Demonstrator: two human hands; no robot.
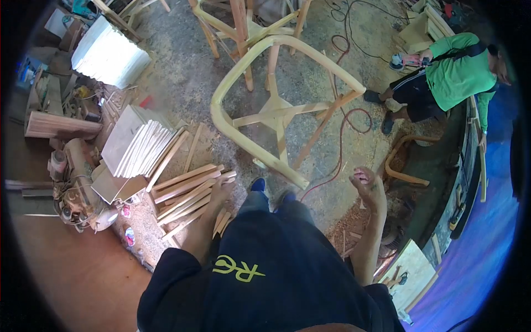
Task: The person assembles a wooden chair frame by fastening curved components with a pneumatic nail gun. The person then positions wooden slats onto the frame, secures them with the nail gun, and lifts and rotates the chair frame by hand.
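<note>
My left hand [221,190] hangs over a pile of cut wooden sticks [188,191] on the floor; its fingers are partly hidden, and whether it holds a stick is unclear. On the other side my right hand [366,183] is raised, its fingers loosely curled and nothing visible in them. Between and beyond both hands stands a pale wooden chair frame [221,86] with a curved top rail and crossed lower bars. Neither hand touches it. Another wooden frame [241,22] stands just behind.
At the right, a person in a green top [462,72] holds a power tool [410,60]. A red hose [340,160] crosses the floor. Stacked boards [146,146] and a machine [80,185] are at the left. A curved wooden piece [390,160] lies at the right.
</note>
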